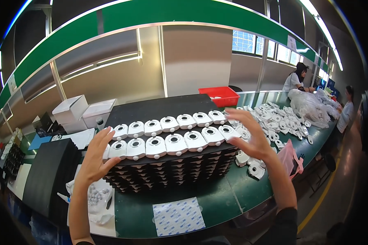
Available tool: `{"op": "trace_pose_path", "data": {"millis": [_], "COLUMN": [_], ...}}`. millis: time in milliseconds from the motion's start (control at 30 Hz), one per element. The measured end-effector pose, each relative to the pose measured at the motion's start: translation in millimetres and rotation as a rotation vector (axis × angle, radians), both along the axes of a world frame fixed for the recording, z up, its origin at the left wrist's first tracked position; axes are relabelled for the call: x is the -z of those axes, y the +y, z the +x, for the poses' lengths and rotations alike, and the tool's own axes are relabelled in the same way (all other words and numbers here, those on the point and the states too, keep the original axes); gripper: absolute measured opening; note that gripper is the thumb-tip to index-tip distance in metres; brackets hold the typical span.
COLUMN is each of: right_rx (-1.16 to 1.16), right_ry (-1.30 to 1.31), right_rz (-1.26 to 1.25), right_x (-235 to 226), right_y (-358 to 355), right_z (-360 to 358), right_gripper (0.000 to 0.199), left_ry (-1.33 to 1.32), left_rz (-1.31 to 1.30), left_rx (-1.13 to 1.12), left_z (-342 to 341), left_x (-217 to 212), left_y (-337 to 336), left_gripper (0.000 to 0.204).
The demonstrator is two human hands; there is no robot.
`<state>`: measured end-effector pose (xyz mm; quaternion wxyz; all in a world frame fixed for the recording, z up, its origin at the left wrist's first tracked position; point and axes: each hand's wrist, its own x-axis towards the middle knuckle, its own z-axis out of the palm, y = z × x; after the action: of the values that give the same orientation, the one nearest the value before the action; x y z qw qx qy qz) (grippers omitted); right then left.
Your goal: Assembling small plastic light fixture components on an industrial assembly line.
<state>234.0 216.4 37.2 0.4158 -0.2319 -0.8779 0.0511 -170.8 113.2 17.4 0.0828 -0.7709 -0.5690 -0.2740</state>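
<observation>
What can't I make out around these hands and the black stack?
Head view:
Front row's leftmost white plastic part: partly covered by the bare left hand.
Whether the bare right hand touches the front row's rightmost white plastic part: its thumb overlaps it.
Between the stacked flat black sheets: upper layers hide all but pale edges.
Inside the red plastic bin: near wall hides its floor.

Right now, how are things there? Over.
Left hand, right hand open, flanking two rows of white rounded plastic parts. Rows lie on stacked flat black sheets. Pink plastic bag beside right forearm.
</observation>
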Motion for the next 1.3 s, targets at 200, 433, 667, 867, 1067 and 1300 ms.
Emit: {"op": "trace_pose_path", "data": {"millis": [200,433,667,867,1067,1300], "right_rx": [0.155,0.064,0.089,0.093,0.109,0.13], "right_ry": [-0.498,-0.626,-0.643,-0.621,-0.604,-0.581], "right_rz": [-0.029,-0.161,-0.162,-0.161,-0.116,-0.035], "right_x": [21.2,30.1,32.8,39.6,59.8,88.9], "right_y": [55.2,73.0,85.0,121.9,155.1,187.4], "right_z": [-15.4,-33.6,-41.2,-51.6,-57.7,-69.5], "right_gripper": [0.087,0.094,0.091,0.088,0.093,0.089], "left_ry": [0.213,0.183,0.214,0.226,0.238,0.225], "left_rz": [-0.324,-0.475,-0.49,-0.492,-0.462,-0.372], "left_rx": [-0.042,-0.069,-0.112,-0.101,-0.128,-0.115], "left_z": [-11.9,-0.7,-2.2,-18.0,-26.0,-37.6], "left_x": [0.6,1.5,6.7,14.7,37.1,72.6], "left_y": [36.0,50.7,64.9,104.4,140.4,169.8], "left_gripper": [0.096,0.102,0.097,0.095,0.093,0.091]}}
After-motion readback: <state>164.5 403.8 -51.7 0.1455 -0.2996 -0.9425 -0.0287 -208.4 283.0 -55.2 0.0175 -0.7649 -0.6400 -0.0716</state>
